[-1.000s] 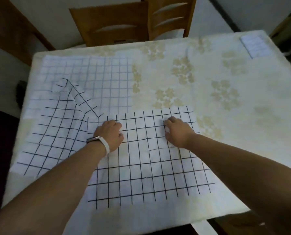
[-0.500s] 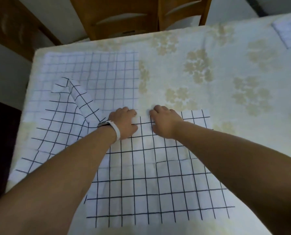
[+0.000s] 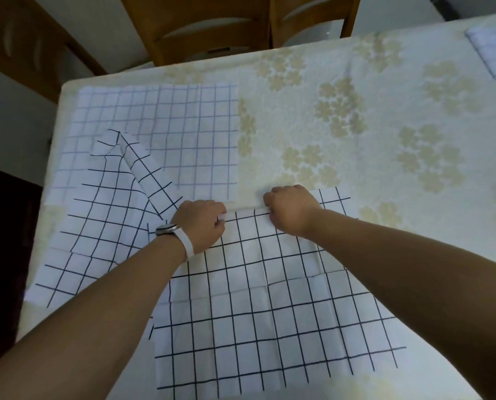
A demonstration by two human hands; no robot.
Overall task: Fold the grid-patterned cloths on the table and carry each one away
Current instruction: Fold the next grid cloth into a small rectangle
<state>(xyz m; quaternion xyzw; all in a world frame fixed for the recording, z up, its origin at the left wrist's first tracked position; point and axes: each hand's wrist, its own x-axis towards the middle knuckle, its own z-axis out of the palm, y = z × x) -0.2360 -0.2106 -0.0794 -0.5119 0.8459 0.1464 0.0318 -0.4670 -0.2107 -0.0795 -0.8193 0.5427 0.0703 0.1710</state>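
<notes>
Beside a rumpled cloth, left grip and right grip pinching far edge of the near cloth.

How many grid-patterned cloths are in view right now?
4: large white black-grid cloth flat nearest the camera; rumpled black-grid cloth at left; faint-grid white cloth flat at far left; small folded grid cloth at far right corner. Others may lie underneath.

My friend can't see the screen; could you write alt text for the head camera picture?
A person's left hand and right hand grip the far edge of a grid-patterned cloth spread on a table with a flowered cover. A rumpled grid cloth and a paler flat cloth lie to the left, a folded cloth at the far right.
</notes>
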